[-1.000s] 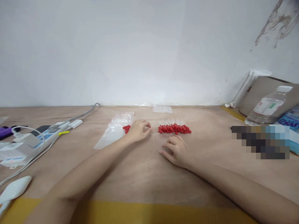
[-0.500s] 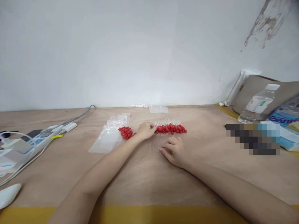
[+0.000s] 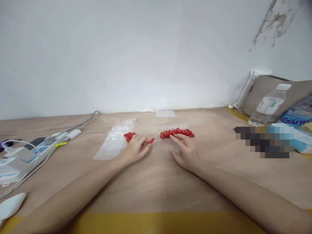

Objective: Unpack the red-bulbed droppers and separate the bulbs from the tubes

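Observation:
A row of small clear droppers with red bulbs (image 3: 177, 133) lies in the middle of the brown table (image 3: 151, 185). My left hand (image 3: 134, 149) pinches one red-bulbed dropper (image 3: 151, 140) just left of the row, fingers closed on it. My right hand (image 3: 183, 150) rests flat on the clear stems below the row, fingers stretched toward the red bulbs. A smaller heap of red-bulbed droppers (image 3: 129, 136) lies beside my left hand on clear plastic bags (image 3: 112, 145).
A power strip with plugs and grey cables (image 3: 36, 148) lies at the left. A white object (image 3: 11, 205) sits at the near left edge. A water bottle (image 3: 268, 106), a cardboard box (image 3: 273, 92) and blue packets (image 3: 296, 123) stand at the right. One clear bag (image 3: 164, 113) lies by the wall.
My left hand went to the row of droppers, then drew back left with one dropper pinched. My right hand slid forward onto the stems, fingertips at the red bulbs.

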### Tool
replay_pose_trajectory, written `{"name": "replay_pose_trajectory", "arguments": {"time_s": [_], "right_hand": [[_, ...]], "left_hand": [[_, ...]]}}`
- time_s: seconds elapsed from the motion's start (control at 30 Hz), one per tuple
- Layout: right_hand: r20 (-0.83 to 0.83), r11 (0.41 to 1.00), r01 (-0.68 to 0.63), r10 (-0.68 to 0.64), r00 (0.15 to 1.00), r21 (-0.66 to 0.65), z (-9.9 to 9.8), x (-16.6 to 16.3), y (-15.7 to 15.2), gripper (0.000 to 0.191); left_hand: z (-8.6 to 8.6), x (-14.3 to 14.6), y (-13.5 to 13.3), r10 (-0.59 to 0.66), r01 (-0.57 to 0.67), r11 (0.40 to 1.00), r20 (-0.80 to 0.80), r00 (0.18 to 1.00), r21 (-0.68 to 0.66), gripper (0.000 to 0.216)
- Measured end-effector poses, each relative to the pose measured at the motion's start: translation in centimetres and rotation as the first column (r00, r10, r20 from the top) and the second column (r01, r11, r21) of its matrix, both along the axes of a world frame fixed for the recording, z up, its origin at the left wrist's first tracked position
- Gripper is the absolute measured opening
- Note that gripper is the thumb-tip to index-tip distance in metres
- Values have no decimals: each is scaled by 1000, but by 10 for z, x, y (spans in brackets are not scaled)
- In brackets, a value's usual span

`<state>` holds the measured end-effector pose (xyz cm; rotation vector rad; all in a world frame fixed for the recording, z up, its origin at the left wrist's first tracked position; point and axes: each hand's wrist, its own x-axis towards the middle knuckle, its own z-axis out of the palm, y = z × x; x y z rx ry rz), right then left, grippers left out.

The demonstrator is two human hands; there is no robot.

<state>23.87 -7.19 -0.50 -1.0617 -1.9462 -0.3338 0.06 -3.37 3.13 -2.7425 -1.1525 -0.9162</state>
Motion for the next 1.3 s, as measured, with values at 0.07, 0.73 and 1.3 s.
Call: {"name": "replay_pose_trajectory", "arguments": {"time_s": [0.07, 0.73, 1.3], "right_hand": [[77, 1000, -14, 13, 997, 9, 0, -1, 0, 50], [193, 941, -319, 335, 922, -110, -10, -14, 6, 28], [218, 920, -392, 378, 900, 24, -7, -19, 5, 20]], "left_hand": [[-9, -9, -10, -80, 82, 994, -27, 996, 72, 8], [-21, 10, -23, -138, 158, 948, -88, 986, 276, 30], [-10, 17, -30, -111, 159, 972, -256, 960, 172, 22]]}}
